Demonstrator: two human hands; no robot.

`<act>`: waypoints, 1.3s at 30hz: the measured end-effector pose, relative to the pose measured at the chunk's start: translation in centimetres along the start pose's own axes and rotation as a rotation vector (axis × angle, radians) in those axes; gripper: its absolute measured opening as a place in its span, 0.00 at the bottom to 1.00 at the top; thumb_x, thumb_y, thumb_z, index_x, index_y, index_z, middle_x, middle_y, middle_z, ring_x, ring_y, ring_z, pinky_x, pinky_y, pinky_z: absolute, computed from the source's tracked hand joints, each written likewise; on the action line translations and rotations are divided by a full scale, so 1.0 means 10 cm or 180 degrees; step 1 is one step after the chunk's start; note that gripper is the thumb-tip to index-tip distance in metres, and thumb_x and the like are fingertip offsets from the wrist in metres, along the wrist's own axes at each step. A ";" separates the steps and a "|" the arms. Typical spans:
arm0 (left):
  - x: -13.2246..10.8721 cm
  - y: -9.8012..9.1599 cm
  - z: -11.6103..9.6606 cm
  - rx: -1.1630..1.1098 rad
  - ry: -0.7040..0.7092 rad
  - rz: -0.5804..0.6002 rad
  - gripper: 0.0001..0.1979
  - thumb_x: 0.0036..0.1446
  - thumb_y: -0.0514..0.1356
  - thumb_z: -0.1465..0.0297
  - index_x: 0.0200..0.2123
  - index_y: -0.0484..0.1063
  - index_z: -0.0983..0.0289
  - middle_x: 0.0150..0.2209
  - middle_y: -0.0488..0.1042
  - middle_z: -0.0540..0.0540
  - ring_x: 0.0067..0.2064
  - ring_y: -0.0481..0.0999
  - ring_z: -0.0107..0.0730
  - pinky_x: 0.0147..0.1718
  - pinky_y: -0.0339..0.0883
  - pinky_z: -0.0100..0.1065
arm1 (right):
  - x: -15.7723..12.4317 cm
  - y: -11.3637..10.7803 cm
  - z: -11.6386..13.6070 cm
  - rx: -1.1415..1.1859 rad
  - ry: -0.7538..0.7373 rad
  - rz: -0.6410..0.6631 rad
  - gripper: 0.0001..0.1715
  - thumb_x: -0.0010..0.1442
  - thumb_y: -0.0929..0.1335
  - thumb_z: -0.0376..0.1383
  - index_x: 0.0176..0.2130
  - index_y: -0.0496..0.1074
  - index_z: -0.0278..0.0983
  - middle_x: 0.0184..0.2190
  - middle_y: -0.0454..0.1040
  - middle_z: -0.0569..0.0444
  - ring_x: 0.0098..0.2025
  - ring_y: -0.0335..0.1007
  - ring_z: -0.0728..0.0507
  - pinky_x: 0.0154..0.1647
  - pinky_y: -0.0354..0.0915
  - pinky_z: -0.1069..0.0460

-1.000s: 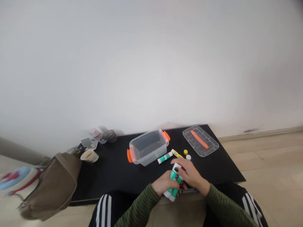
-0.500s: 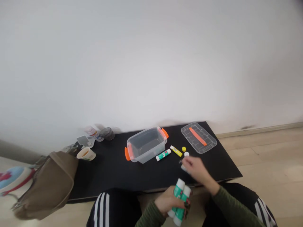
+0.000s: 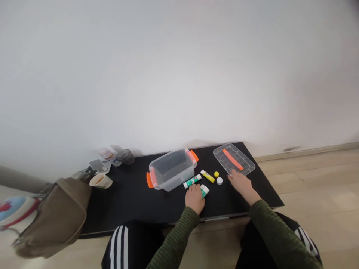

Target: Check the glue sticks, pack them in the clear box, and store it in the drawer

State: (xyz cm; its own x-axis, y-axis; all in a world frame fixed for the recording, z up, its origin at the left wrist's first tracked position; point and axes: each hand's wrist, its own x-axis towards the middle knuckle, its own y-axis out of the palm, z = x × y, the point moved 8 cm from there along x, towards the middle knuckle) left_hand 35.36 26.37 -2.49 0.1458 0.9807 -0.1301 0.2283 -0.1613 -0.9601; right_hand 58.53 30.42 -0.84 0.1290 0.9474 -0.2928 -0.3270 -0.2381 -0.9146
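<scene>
My left hand (image 3: 195, 199) is low over the table with its fingers wrapped round green-and-white glue sticks (image 3: 205, 191); their white ends show beside the fingers. Just beyond lies another green glue stick (image 3: 192, 181), against the clear box. A yellow glue stick (image 3: 208, 176) rests to its right, near a yellow cap (image 3: 216, 174) and a white cap (image 3: 219, 181). My right hand (image 3: 241, 185) is at the near edge of the clear lid (image 3: 248, 164), fingers drawn together; what they hold, if anything, is hidden.
The clear box (image 3: 176, 179) with orange clips stands open on the black table (image 3: 134, 201). Leftward are a paper cup (image 3: 101, 181) of drink, a dark lidded jar (image 3: 126, 157), a bottle (image 3: 110, 156) and a brown bag (image 3: 63, 216). A white wall rises behind.
My left hand has carried the green glue sticks from above my lap forward onto the table. My right hand has moved forward and right, from beside the white cap to the lid's edge.
</scene>
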 end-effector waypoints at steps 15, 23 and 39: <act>-0.23 0.04 0.11 -0.0049 0.0316 -0.1271 0.34 0.52 0.65 0.60 0.60 0.62 0.65 0.54 0.69 0.63 0.57 0.66 0.51 0.58 0.58 0.49 | -0.01 0.22 0.33 -0.0417 -0.0432 -0.0654 0.15 0.67 0.61 0.38 0.51 0.65 0.35 0.47 0.69 0.44 0.47 0.71 0.39 0.36 0.62 0.52; -0.44 0.08 0.38 -0.0485 0.0439 -0.1440 0.32 0.52 0.66 0.64 0.59 0.63 0.65 0.55 0.67 0.64 0.57 0.67 0.50 0.55 0.64 0.49 | 0.02 0.24 0.24 -0.0051 -0.0528 -0.0460 0.15 0.66 0.62 0.35 0.51 0.66 0.33 0.47 0.70 0.43 0.48 0.69 0.39 0.45 0.61 0.50; -0.58 0.06 0.34 -0.0946 0.0780 -0.1670 0.11 0.56 0.62 0.71 0.42 0.67 0.61 0.56 0.65 0.62 0.58 0.66 0.47 0.54 0.67 0.51 | -0.06 0.20 0.15 0.0232 -0.0706 -0.0364 0.27 0.55 0.66 0.25 0.55 0.65 0.34 0.50 0.68 0.44 0.49 0.68 0.40 0.47 0.60 0.51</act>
State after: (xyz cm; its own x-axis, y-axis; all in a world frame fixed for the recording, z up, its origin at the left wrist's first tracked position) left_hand 31.38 20.94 -3.18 0.1498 0.8897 0.4313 0.5803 0.2741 -0.7669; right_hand 56.43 29.68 -2.11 -0.0369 0.9929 -0.1129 -0.3897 -0.1184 -0.9133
